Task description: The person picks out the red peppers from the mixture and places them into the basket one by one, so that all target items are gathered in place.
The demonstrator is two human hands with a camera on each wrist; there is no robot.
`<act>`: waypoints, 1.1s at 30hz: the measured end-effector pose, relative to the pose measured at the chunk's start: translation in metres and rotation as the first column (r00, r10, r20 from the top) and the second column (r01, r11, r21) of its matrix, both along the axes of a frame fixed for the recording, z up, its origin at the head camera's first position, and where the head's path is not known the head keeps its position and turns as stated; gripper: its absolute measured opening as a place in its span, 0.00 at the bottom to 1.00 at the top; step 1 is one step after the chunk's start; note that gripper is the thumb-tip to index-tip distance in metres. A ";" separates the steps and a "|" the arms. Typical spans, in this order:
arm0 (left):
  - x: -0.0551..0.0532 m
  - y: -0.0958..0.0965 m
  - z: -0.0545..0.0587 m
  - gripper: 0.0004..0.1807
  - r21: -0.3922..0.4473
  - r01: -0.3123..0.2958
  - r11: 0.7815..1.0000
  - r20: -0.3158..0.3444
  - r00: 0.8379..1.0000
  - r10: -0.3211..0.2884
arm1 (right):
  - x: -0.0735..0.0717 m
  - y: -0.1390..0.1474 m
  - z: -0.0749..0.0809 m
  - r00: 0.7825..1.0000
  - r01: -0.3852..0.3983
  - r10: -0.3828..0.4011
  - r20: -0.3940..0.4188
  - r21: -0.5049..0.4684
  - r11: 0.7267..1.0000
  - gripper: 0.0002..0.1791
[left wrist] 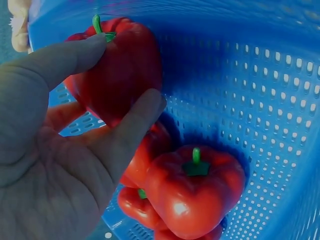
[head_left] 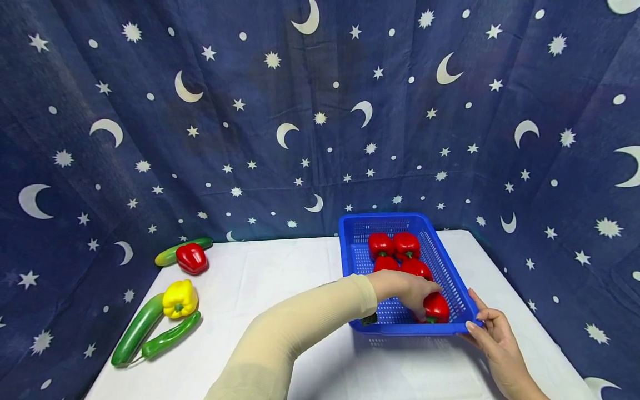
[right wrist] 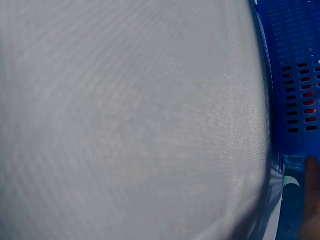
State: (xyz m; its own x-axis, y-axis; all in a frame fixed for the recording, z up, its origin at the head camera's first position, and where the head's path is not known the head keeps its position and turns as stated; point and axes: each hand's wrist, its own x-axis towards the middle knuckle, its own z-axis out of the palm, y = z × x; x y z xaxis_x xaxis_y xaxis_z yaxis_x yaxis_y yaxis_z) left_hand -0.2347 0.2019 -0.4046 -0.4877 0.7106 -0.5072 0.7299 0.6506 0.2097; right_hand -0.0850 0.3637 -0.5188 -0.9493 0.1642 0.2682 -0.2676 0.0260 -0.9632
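My left hand (head_left: 416,290) reaches into a blue plastic basket (head_left: 345,244) and holds a red bell pepper (head_left: 436,307) at the near right corner. In the left wrist view, the thumb lies by the green stem of this pepper (left wrist: 120,70) and the fingers curve around its side. Several more red bell peppers (head_left: 406,245) sit farther back in the basket; the sleeved forearm partly covers the basket. With thumb and fingers, my right hand (head_left: 500,341) grips the basket's near right corner. Only a finger (right wrist: 312,195) shows beside the basket wall (right wrist: 295,142) in the right wrist view.
On the left of the white-covered table (head_left: 260,278) lie a yellow bell pepper (head_left: 180,299), a long green vegetable (head_left: 139,328), a green chili pepper (head_left: 171,335), another red bell pepper (head_left: 192,259) and a yellow-green cucumber-like vegetable (head_left: 182,251). A star-patterned curtain (head_left: 300,144) hangs behind.
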 end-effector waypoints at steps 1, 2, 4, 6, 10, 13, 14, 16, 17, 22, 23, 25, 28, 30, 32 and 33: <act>0.000 0.000 -0.001 0.45 0.007 0.004 1.000 0.002 1.000 -0.004 | 0.000 0.000 0.000 1.000 0.001 -0.001 0.003 0.000 1.000 0.09; 0.000 -0.001 -0.002 0.45 0.014 0.013 1.000 0.001 1.000 -0.013 | 0.001 0.000 0.000 1.000 0.003 -0.003 0.005 0.004 1.000 0.10; -0.001 -0.001 -0.003 0.43 0.027 0.035 0.999 -0.002 0.999 -0.035 | 0.001 -0.001 0.000 1.000 0.003 -0.003 0.007 0.006 1.000 0.10; -0.001 -0.002 -0.003 0.41 0.033 0.056 0.998 -0.008 0.998 -0.056 | 0.001 -0.001 0.001 1.000 0.005 -0.005 0.009 0.008 1.000 0.10; -0.002 -0.003 -0.003 0.37 0.045 0.086 0.995 -0.006 0.996 -0.085 | 0.001 -0.002 0.001 1.000 0.005 -0.005 0.012 0.009 1.000 0.10; -0.002 -0.004 -0.003 0.36 0.052 0.097 0.994 -0.001 0.995 -0.098 | 0.000 -0.002 0.001 1.000 0.004 -0.004 0.011 0.011 1.000 0.10; -0.003 -0.005 -0.004 0.36 0.054 0.103 0.993 -0.001 0.995 -0.103 | 0.000 -0.001 0.001 1.000 0.004 -0.004 0.010 0.011 1.000 0.10; -0.004 -0.006 -0.004 0.36 0.052 0.107 0.993 -0.005 0.994 -0.107 | 0.000 -0.001 0.000 1.000 0.003 -0.003 0.005 0.009 1.000 0.10; -0.004 -0.006 -0.004 0.36 0.050 0.109 0.993 -0.009 0.994 -0.108 | 0.000 -0.001 0.000 1.000 0.001 -0.002 0.003 0.005 1.000 0.10; -0.008 -0.014 -0.003 0.37 0.060 0.109 0.992 -0.022 0.994 -0.108 | -0.001 -0.002 -0.001 1.000 -0.001 0.001 -0.007 -0.010 1.000 0.09; -0.009 -0.016 -0.002 0.37 0.065 0.106 0.992 -0.020 0.994 -0.105 | -0.001 -0.002 -0.001 1.000 0.001 -0.001 -0.008 -0.009 1.000 0.09; -0.010 -0.020 0.001 0.37 0.086 0.097 0.992 -0.008 0.995 -0.097 | -0.001 -0.002 -0.001 1.000 0.007 -0.007 -0.005 -0.001 1.000 0.09; -0.013 -0.027 0.006 0.37 0.122 0.088 0.989 0.010 0.996 -0.090 | -0.001 -0.003 -0.001 1.000 0.015 -0.015 -0.001 0.005 1.000 0.09; -0.014 -0.031 0.009 0.38 0.158 0.086 0.984 0.026 0.996 -0.091 | 0.000 -0.003 -0.001 1.000 0.019 -0.019 0.003 0.009 1.000 0.09; -0.016 -0.037 0.013 0.38 0.196 0.087 0.977 0.032 0.995 -0.095 | 0.000 -0.003 -0.001 1.000 0.019 -0.019 -0.004 0.001 1.000 0.09; -0.017 -0.040 0.016 0.38 0.219 0.085 0.972 0.034 0.995 -0.095 | 0.000 -0.004 -0.001 1.000 0.016 -0.016 -0.011 -0.005 1.000 0.09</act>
